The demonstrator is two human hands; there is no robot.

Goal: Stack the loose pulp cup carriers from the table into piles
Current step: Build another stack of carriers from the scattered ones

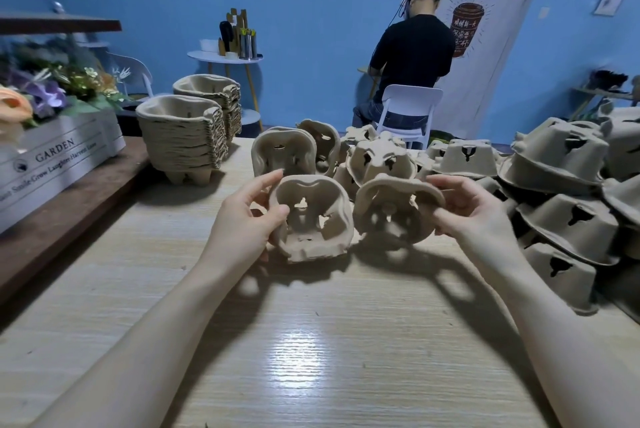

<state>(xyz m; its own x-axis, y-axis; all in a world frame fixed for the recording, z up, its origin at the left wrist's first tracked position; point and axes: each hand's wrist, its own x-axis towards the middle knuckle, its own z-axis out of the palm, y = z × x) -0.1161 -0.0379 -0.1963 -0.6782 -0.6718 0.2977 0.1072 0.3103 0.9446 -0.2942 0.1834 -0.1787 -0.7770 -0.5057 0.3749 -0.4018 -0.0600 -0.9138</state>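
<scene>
My left hand [247, 220] grips a brown pulp cup carrier [313, 218] by its left rim, its hollow side turned toward me, just above the wooden table [311, 341]. My right hand [467, 211] holds a second carrier [394, 211] by its right rim, tilted and close beside the first. Behind them lie several loose carriers [381, 157], some tipped on edge. A big heap of upside-down carriers [561, 192] fills the right side. Two tall stacked piles [181, 140] stand at the back left.
A white planter box marked GARDEN [59, 157] with flowers sits on a dark ledge at left. A person in black [412, 57] sits on a white chair [408, 109] beyond the table, back turned. A small round side table [225, 57] holds containers.
</scene>
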